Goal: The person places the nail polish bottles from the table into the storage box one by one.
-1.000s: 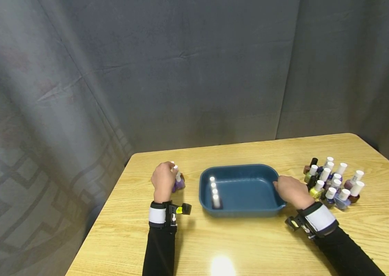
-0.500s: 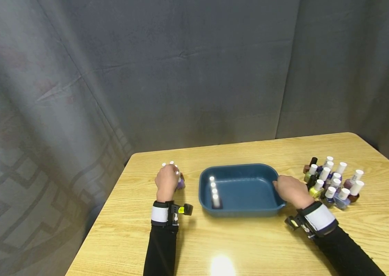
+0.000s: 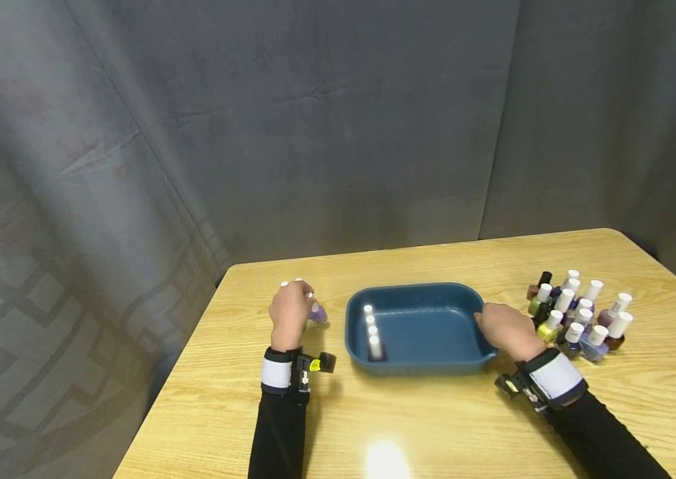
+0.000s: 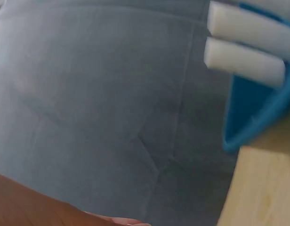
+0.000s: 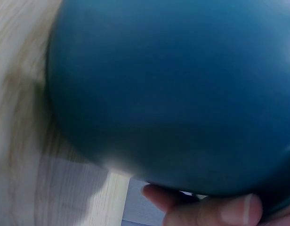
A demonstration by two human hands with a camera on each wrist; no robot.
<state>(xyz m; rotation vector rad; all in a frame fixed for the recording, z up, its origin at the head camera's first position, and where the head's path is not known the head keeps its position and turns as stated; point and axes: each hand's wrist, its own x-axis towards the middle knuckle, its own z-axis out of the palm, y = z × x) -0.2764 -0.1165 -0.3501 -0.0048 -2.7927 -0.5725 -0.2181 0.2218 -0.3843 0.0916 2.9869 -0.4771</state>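
Observation:
At the left of the table, my left hand point(image 3: 290, 313) has curled fingers at a tilted purple nail polish bottle point(image 3: 318, 314); the fingers hide much of its cap. White caps point(image 3: 299, 280) of other bottles show just beyond the knuckles. In the left wrist view, white caps point(image 4: 244, 61) stand in front of the blue tray point(image 4: 258, 125), and part of the hand point(image 4: 46, 207) fills the lower left corner. My right hand point(image 3: 508, 329) grips the right end of the blue tray point(image 3: 422, 369), fingertips point(image 5: 234, 210) curled at its rim in the right wrist view.
Beyond my right hand, several nail polish bottles point(image 3: 594, 344) stand close together, mostly white-capped. One black-capped bottle point(image 3: 544, 283) stands at the back of that group. A grey curtain point(image 3: 338, 133) hangs behind the wooden table point(image 3: 344, 426).
My left hand has shifted slightly right, uncovering a white cap on its left. The purple bottle has tipped, its base swinging right. My right hand and the tray stay put.

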